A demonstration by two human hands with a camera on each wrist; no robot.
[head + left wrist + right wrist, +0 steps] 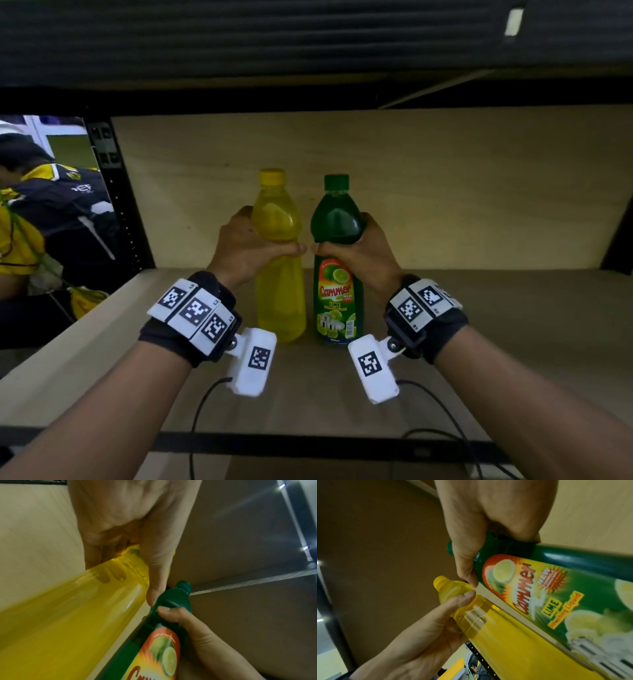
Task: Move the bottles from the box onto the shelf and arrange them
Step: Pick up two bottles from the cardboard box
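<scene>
Two bottles stand upright side by side on the wooden shelf. My left hand grips the yellow bottle around its upper body, thumb across the front. My right hand grips the green lime washing-liquid bottle just above its label. The thumbs nearly meet between the bottles. In the left wrist view my left hand wraps the yellow bottle, with the green bottle beside it. The right wrist view shows my right hand on the green bottle and the yellow bottle below it.
The shelf has a pale back panel and a dark upper shelf overhead. A black perforated upright stands at the left, with a person in a dark and yellow jacket beyond it. Cables trail over the front edge.
</scene>
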